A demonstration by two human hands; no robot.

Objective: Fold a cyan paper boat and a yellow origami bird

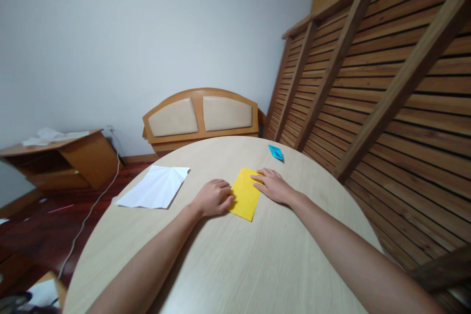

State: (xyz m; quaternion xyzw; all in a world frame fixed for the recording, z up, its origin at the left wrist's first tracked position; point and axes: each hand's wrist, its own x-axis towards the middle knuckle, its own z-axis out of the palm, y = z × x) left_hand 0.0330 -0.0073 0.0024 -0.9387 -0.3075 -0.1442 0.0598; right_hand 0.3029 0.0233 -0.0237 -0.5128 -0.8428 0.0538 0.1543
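A sheet of yellow paper (pixel 245 194) lies flat on the pale round table (pixel 228 260), a little taller than wide and slightly askew. My left hand (pixel 213 197) rests at its left edge, fingers slightly bent and thumb apart, the tips touching the paper. On the opposite side, my right hand (pixel 274 185) lies palm down with its fingers spread over the upper right edge. Neither hand grips the sheet. Beyond my right hand sits a small folded piece of blue paper (pixel 275 152). A creased white sheet (pixel 154 187) lies to the left, apart from my left hand.
Past the table's far edge stands a wooden headboard (pixel 200 114) with cream panels. A slatted wooden frame (pixel 368 83) leans along the right side. At the left are a low wooden desk (pixel 84 154) with crumpled white material on it, and a cable (pixel 90 221) along the dark floor.
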